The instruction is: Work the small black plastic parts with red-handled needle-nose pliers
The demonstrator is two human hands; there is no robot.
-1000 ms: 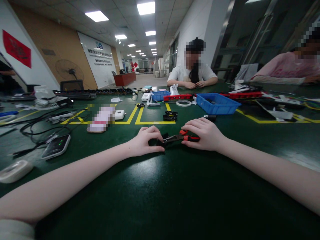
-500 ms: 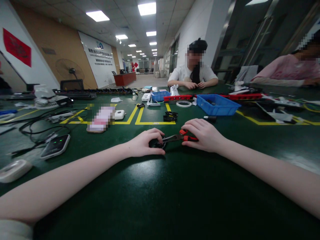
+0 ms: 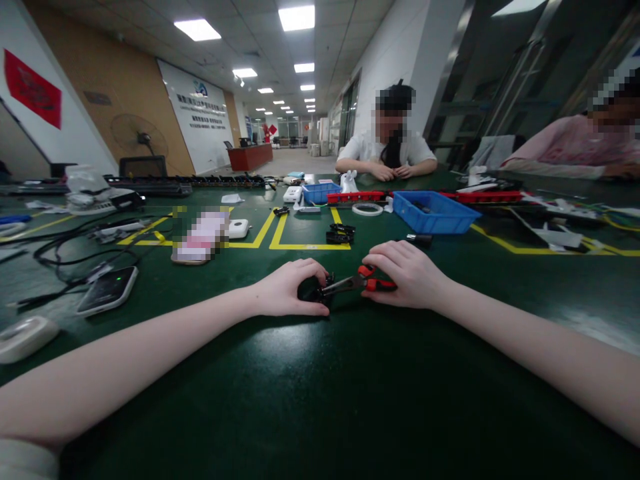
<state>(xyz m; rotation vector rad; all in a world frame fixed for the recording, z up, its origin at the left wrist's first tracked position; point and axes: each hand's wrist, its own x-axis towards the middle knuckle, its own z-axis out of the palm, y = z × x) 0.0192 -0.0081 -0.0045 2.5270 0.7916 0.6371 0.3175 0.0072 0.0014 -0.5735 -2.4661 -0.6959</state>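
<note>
My left hand curls around a small black part close to the green tabletop; the fingers cover much of it, so its exact kind cannot be made out. My right hand grips red-and-black handled pliers. Their metal jaws point left and reach the black part beside my left fingertips; whether the jaws are closed on it I cannot tell. Beyond my hands lie several small black pieces and a black cylinder.
Blue bins stand past my right hand, near a white ring. A phone, a white case, a dark device and black cables lie to the left. A person sits opposite.
The plier handles and my right hand have shifted slightly down. My left fingers have opened a little around the black part, showing more of it.
</note>
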